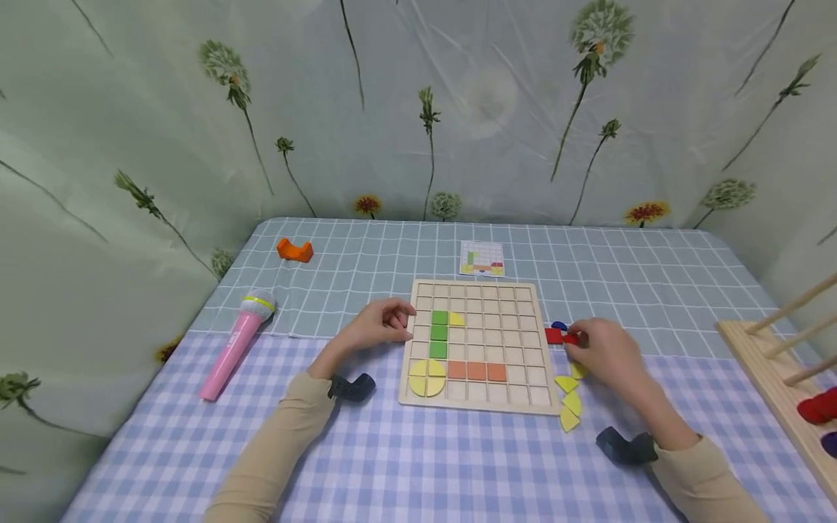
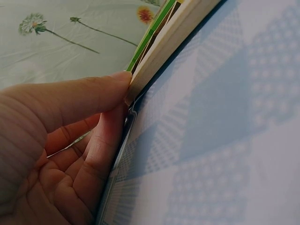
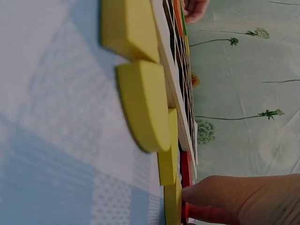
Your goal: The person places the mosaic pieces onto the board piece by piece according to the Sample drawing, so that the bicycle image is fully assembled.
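A wooden grid board (image 1: pixel 477 335) lies on the cloth, bearing green squares (image 1: pixel 439 332), orange squares (image 1: pixel 476 371) and yellow quarter-circles (image 1: pixel 427 378). At its left edge my left hand (image 1: pixel 377 324) pinches the rim between thumb (image 2: pixel 110 89) and finger, the other fingers curled. To the right of the board my right hand (image 1: pixel 604 353) pinches a red square tile (image 1: pixel 571 339), its thumb (image 3: pixel 206 190) against the tile's side. A second red tile (image 1: pixel 554 335) and a blue piece (image 1: pixel 559 325) lie beside it. Loose yellow quarter-circles (image 3: pixel 143 105) trail toward me along the right edge.
A printed pattern card (image 1: pixel 482 259) lies behind the board. On the left are a pink toy microphone (image 1: pixel 237 345) and an orange holder (image 1: pixel 295 251). A wooden peg stand (image 1: pixel 752 363) with red and blue pieces is at the far right.
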`<control>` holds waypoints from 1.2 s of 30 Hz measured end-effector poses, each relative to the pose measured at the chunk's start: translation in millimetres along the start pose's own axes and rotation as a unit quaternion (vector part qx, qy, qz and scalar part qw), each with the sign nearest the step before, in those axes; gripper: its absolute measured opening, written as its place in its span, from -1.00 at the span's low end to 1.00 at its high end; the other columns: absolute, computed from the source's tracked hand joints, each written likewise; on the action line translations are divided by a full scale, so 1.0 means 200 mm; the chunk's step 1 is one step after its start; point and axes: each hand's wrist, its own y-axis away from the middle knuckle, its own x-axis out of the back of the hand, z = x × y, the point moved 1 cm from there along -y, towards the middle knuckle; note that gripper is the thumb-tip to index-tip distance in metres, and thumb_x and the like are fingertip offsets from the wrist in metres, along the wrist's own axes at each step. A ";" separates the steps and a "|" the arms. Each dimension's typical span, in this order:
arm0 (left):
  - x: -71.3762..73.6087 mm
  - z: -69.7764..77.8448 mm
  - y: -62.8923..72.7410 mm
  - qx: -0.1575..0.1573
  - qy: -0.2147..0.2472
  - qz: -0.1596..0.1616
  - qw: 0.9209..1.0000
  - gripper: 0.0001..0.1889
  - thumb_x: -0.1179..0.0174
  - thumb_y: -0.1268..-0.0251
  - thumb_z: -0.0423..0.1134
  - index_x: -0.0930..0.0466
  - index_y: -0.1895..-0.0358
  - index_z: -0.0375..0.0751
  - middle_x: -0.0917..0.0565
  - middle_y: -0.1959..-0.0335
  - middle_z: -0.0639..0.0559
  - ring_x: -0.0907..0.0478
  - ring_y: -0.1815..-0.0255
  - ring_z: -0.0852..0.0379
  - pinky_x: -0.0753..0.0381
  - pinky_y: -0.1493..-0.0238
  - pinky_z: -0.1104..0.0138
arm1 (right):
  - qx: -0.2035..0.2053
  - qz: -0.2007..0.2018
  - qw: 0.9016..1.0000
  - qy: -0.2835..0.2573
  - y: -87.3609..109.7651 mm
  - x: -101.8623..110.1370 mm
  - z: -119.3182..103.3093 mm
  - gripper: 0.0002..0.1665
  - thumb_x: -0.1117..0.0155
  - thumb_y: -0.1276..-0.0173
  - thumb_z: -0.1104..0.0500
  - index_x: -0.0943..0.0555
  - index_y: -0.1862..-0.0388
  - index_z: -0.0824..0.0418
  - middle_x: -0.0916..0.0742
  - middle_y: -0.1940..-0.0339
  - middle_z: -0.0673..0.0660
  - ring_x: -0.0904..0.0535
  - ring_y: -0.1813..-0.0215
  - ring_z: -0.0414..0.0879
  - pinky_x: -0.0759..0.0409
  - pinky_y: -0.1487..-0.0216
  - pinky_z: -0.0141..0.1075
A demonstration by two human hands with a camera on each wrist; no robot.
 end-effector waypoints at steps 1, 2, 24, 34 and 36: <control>0.00 0.00 0.00 -0.001 0.000 0.000 1.000 -0.57 -0.34 -0.02 -0.39 -0.49 -0.02 -0.39 -0.52 0.34 -0.10 -0.47 0.42 0.30 -0.52 0.35 0.50 | 0.000 0.001 1.000 -0.001 0.00 0.00 0.00 -0.62 -0.36 -0.09 0.18 -0.62 0.13 0.37 -0.64 0.42 0.21 -0.43 0.38 -0.03 -0.43 0.37 -0.30; 0.01 0.00 0.00 0.000 0.001 0.002 1.000 -0.57 -0.34 -0.02 -0.39 -0.49 -0.02 -0.38 -0.52 0.34 -0.10 -0.47 0.42 0.29 -0.51 0.35 0.50 | 0.001 0.003 1.000 -0.002 -0.01 0.01 0.00 -0.63 -0.35 -0.09 0.19 -0.63 0.13 0.37 -0.65 0.40 0.21 -0.43 0.37 -0.02 -0.44 0.37 -0.29; 0.02 0.00 -0.01 0.003 0.016 0.001 1.000 -0.56 -0.34 -0.01 -0.41 -0.49 -0.01 -0.41 -0.52 0.33 -0.13 -0.47 0.40 0.24 -0.51 0.37 0.53 | 0.041 -0.003 0.999 -0.017 -0.01 0.07 0.04 -0.67 -0.31 -0.06 0.30 -0.65 0.14 0.34 -0.65 0.37 0.21 -0.45 0.37 -0.04 -0.44 0.39 -0.35; 0.01 0.00 0.00 -0.025 0.018 -0.003 1.000 -0.58 -0.36 0.00 -0.32 -0.50 0.03 -0.36 -0.51 0.39 -0.03 -0.47 0.42 0.29 -0.51 0.37 0.49 | 0.115 0.009 0.993 -0.030 0.04 0.05 -0.07 -0.74 -0.33 -0.06 0.29 -0.68 0.20 0.27 -0.65 0.40 0.13 -0.38 0.45 -0.14 -0.34 0.51 -0.44; 0.01 0.00 0.00 -0.012 0.015 -0.002 1.000 -0.57 -0.36 -0.01 -0.35 -0.50 0.01 -0.36 -0.51 0.37 -0.05 -0.47 0.41 0.28 -0.51 0.36 0.50 | 0.148 0.009 0.988 -0.040 0.05 0.04 -0.10 -0.77 -0.35 -0.06 0.29 -0.68 0.23 0.23 -0.63 0.43 0.08 -0.36 0.47 -0.18 -0.33 0.53 -0.46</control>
